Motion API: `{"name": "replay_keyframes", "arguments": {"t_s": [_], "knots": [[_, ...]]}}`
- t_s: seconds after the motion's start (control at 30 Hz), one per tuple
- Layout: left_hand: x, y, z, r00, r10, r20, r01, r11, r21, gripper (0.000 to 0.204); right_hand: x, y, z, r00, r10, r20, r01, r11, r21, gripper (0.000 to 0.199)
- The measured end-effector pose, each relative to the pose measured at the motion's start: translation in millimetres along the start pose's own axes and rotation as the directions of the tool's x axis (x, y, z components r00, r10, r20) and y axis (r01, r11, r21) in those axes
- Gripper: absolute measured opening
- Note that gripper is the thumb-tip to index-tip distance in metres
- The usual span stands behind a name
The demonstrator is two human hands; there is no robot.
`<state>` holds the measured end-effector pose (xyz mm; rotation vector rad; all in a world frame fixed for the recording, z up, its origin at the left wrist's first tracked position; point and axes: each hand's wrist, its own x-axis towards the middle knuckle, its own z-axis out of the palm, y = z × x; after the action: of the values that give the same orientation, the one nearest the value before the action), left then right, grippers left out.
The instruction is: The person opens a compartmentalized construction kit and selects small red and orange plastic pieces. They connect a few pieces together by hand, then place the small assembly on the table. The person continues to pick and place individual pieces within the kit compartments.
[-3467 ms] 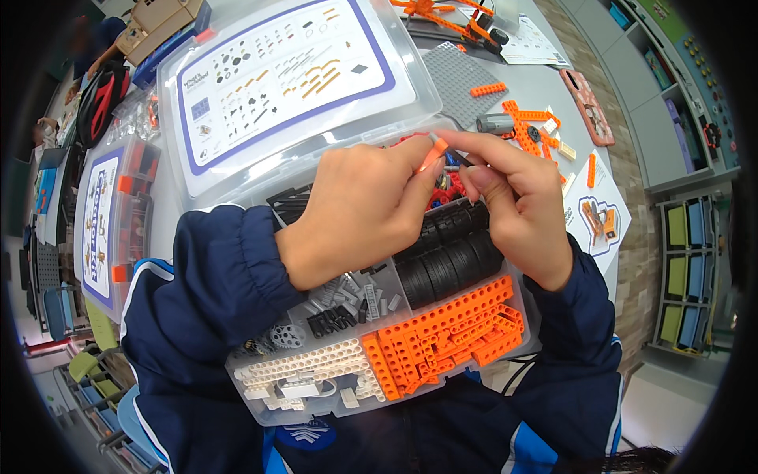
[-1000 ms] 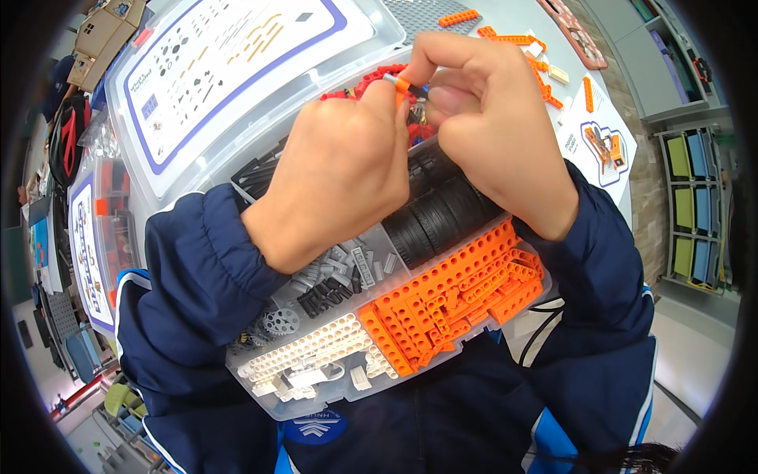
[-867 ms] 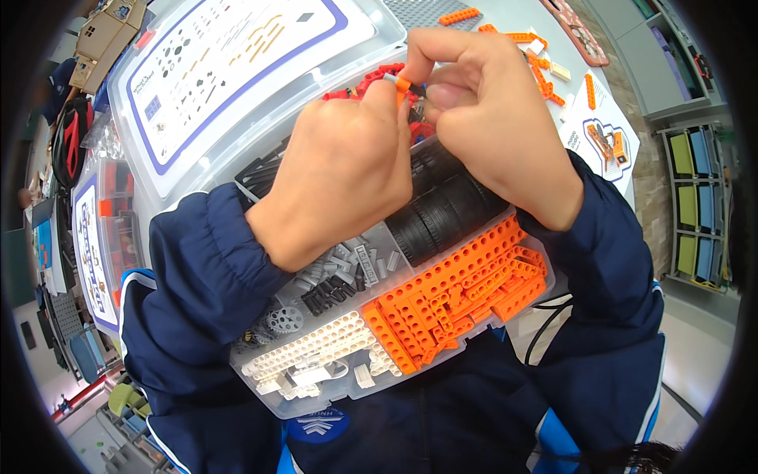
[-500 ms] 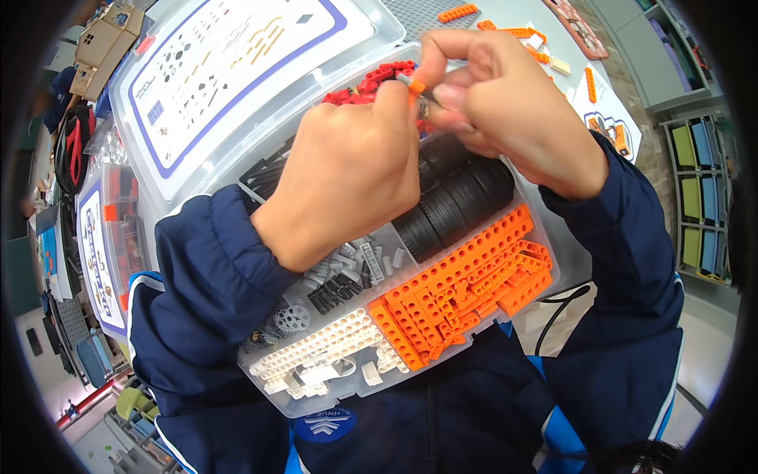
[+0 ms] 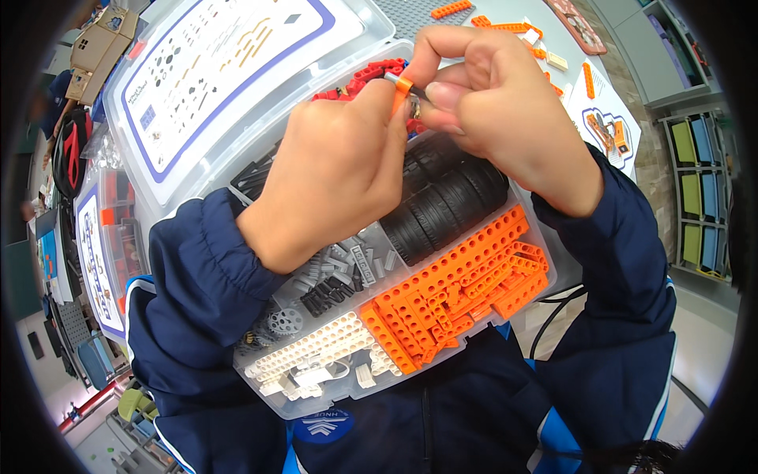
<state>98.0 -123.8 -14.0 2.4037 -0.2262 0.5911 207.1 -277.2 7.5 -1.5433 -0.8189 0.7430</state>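
Observation:
My left hand and my right hand meet above a clear plastic sorting box. Both pinch a small orange piece on a thin grey axle between their fingertips. Below them the box holds black tyres, orange beams with holes, white beams, small grey and black parts and red parts.
The box's open lid with a printed parts chart stands at the upper left. A second lidded parts box lies at the left. Loose orange pieces and a printed sheet lie on the table at the upper right. Shelves stand at right.
Both hands have lifted from the box's compartments and drawn closer to me. They now hold the small orange piece and axle together above the red parts.

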Motion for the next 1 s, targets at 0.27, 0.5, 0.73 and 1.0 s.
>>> {"name": "replay_keyframes", "arguments": {"t_s": [0.27,0.5,0.73,1.0], "knots": [[-0.8,-2.2,0.3,0.989,0.145,-0.019,-0.142,0.984,0.109,0.02,-1.3,0.1,-3.3,0.989,0.139,0.045,-0.146,0.962,0.229,0.01],[-0.2,-2.9,0.3,0.973,0.228,0.027,-0.23,0.968,0.1,0.013,0.6,-8.0,-3.4,0.973,0.211,0.089,-0.226,0.951,0.212,0.009],[-4.2,-0.3,1.2,0.985,0.159,0.072,-0.169,0.972,0.162,0.007,-7.7,-1.0,-9.1,0.983,0.103,0.151,-0.149,0.93,0.336,0.005],[-4.9,-1.8,5.8,0.987,0.16,0.019,-0.161,0.975,0.154,0.016,-9.0,-10.3,-1.3,0.969,0.248,0.017,-0.242,0.925,0.293,0.007]]}}
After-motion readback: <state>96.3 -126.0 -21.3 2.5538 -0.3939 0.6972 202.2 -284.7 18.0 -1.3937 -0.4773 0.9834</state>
